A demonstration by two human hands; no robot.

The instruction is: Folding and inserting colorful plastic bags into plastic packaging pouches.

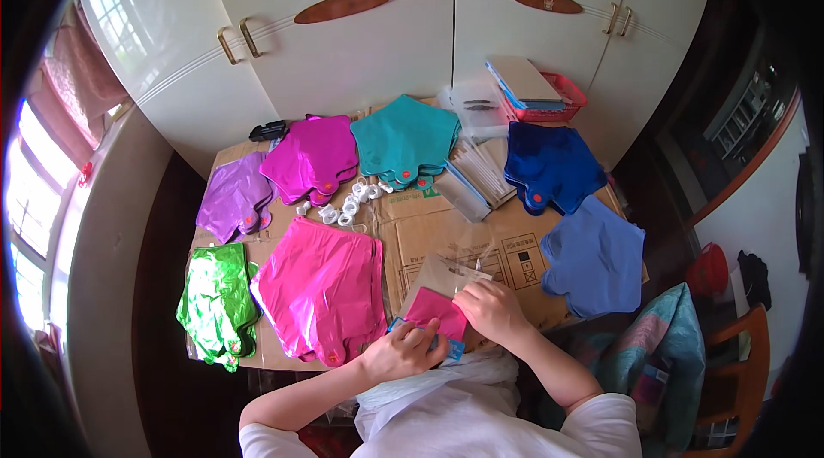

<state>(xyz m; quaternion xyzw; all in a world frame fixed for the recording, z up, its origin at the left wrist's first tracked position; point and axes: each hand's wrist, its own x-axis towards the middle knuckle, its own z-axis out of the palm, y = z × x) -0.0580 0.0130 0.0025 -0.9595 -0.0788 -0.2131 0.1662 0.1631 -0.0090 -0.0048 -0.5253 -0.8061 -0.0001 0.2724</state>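
Note:
Close in front of me, a folded pink foil sheet (436, 312) lies over or inside a greyish plastic bag (432, 278) with a blue end (456, 350). My left hand (402, 352) is closed around the blue end, by the pink foil's lower left corner. At the upper right, my right hand (491, 310) has its fingers bent together on the bag's edge, beside the foil. Whether the foil is fully in the bag I cannot tell. Left of my left hand lies a pile of flat pink foil balloons (322, 286).
On the cardboard-topped table (399, 230) are flat foil balloon piles: green (216, 299), lilac (233, 196), magenta (313, 157), teal (405, 140), navy (554, 164), light blue (596, 259). White plastic rings (346, 219) and stacked bags (481, 179) sit between. Behind stands a red basket (566, 106).

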